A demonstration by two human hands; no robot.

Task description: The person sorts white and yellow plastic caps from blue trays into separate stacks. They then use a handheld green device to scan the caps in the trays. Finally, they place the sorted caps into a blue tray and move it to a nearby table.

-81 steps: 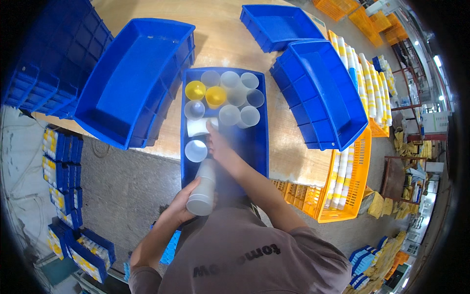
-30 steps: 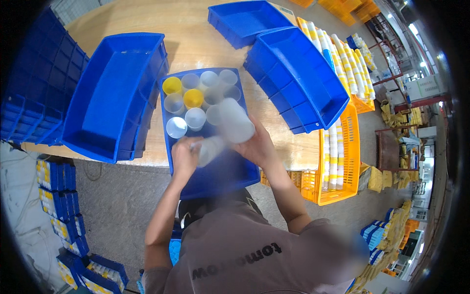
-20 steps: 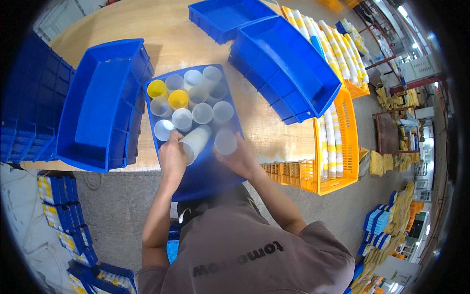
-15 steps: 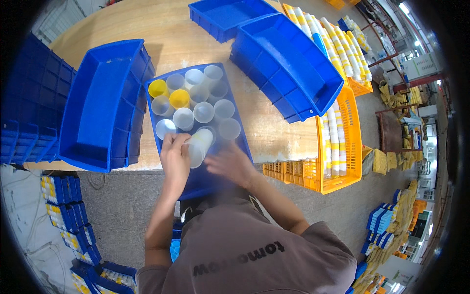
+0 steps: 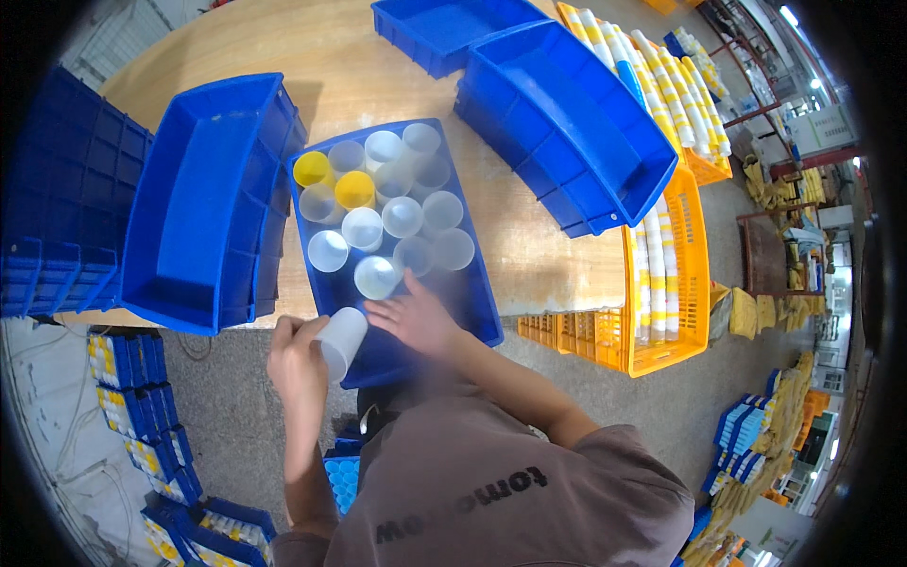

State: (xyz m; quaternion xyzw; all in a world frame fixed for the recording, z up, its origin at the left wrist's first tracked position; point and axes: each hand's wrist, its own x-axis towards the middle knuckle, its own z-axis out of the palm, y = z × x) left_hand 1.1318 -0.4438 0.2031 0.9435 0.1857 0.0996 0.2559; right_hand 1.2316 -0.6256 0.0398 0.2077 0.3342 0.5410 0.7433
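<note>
Two hands work over one blue tray (image 5: 477,302) that sits at the near edge of a wooden table (image 5: 359,57). Far left, stacked blue crates (image 5: 57,198) stand beside a deep, empty blue bin (image 5: 203,198) that overhangs the table edge. Next comes the left hand (image 5: 295,357), its fingers wrapped around a white plastic tube (image 5: 338,342) held tilted at the tray's near left corner, not yet stood up. Just right of it, the right hand (image 5: 416,317) lies inside the tray, fingers spread and loose, gripping nothing, the fingertips touching or nearly touching the nearest upright tube (image 5: 375,277). Beyond it, the far half of the tray is packed with upright tubes, most with clear or white tops and two with yellow caps (image 5: 333,180). Further right are two more blue bins (image 5: 567,123), then an orange crate (image 5: 661,274) filled with white and yellow tubes lying flat. The risk, as I judge it, lies in the crowding: tubes standing this close could topple in a row if the spread right hand nudges one, or if the held tube comes down slanted against its neighbour. The tray's near end also sticks out past the table, so a hard press there might tip it.
</note>
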